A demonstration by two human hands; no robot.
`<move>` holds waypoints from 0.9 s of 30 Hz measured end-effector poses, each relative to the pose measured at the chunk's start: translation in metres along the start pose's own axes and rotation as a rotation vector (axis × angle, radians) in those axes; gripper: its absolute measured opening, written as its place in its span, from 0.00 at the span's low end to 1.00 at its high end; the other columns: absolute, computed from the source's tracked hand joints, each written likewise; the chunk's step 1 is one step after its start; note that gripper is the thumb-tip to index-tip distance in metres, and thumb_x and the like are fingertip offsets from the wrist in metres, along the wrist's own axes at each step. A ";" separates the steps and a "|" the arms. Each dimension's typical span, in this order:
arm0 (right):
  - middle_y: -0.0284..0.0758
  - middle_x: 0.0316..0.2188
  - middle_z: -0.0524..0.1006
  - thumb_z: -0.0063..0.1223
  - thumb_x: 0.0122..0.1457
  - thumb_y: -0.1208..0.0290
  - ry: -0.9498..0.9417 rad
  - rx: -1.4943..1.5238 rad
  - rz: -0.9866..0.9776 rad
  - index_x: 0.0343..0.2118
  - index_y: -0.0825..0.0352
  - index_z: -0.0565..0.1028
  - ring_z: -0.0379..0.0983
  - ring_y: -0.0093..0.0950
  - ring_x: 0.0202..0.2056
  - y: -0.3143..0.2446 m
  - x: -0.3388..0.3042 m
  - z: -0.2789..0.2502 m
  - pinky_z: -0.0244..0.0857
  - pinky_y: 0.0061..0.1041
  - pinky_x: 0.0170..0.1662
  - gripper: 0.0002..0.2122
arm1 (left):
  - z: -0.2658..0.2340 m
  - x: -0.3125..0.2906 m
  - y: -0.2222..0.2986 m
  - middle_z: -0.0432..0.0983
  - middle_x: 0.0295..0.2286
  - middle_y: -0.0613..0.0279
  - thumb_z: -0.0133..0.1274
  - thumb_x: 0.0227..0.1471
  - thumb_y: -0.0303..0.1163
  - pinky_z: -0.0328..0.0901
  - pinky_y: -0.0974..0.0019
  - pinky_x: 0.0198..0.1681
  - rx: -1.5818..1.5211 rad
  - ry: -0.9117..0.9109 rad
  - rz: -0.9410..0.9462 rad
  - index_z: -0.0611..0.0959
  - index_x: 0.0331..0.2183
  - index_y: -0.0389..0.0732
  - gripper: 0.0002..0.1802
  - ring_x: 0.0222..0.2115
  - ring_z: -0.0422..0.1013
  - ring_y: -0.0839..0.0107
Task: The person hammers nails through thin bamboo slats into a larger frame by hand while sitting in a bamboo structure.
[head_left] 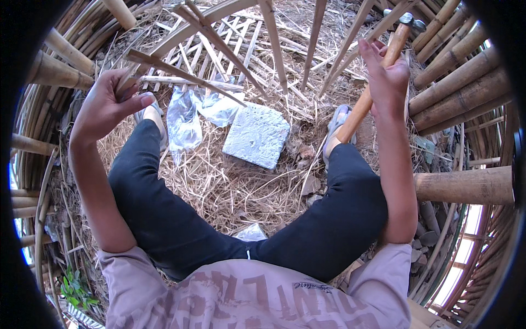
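Note:
My left hand (112, 104) is closed on the near left end of a bamboo slat frame (181, 34). This frame has a curved strip with several thin slats fanning out from it, and it is held up off the ground. In my right hand (388, 77) is a hammer (357, 118), gripped by its wooden handle with the metal head up at the far right. The fingers of that hand are also close to the frame's right side; whether they touch it I cannot tell. Between my feet lies a pale, rough, square block (256, 134).
Clear plastic bags (184, 120) lie left of the block, on straw-covered ground (213, 192). Loose crossed bamboo strips (249, 41) are spread beyond it. Bamboo poles (460, 98) are stacked at the right, and more poles (60, 71) stand at the left. Small stones (422, 247) lie beside my right elbow.

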State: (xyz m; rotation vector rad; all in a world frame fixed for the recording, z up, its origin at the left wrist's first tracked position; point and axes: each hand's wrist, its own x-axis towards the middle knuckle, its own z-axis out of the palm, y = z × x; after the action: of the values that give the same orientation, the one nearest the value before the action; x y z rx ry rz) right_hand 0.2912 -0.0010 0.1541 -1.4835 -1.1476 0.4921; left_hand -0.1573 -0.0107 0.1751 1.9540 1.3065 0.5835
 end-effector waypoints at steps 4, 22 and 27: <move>0.43 0.42 0.76 0.69 0.53 0.69 0.092 -0.036 -0.243 0.37 0.69 0.68 0.77 0.29 0.44 0.028 0.017 -0.013 0.72 0.22 0.47 0.18 | -0.005 0.001 -0.001 0.50 0.18 0.78 0.70 0.49 0.38 0.45 0.71 0.22 0.023 0.016 0.040 0.62 0.19 0.45 0.29 0.20 0.48 0.84; 0.34 0.33 0.77 0.63 0.60 0.69 0.106 -0.160 -0.075 0.36 0.63 0.64 0.80 0.25 0.36 0.019 0.011 -0.035 0.68 0.19 0.29 0.15 | 0.004 0.007 0.011 0.67 0.23 0.73 0.68 0.49 0.34 0.63 0.72 0.31 0.093 -0.031 0.057 0.76 0.32 0.37 0.17 0.25 0.64 0.82; 0.40 0.37 0.74 0.55 0.64 0.77 0.074 -0.022 -0.043 0.38 0.66 0.61 0.82 0.34 0.39 0.017 0.012 -0.038 0.79 0.27 0.33 0.11 | 0.001 0.014 0.006 0.76 0.32 0.68 0.65 0.51 0.37 0.67 0.71 0.43 0.368 0.304 0.455 0.81 0.44 0.37 0.21 0.34 0.72 0.79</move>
State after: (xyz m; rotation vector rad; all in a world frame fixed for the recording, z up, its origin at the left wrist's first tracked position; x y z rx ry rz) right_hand 0.3337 -0.0078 0.1524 -1.4806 -1.1280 0.3931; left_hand -0.1478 0.0010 0.1789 2.5775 1.2092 0.9431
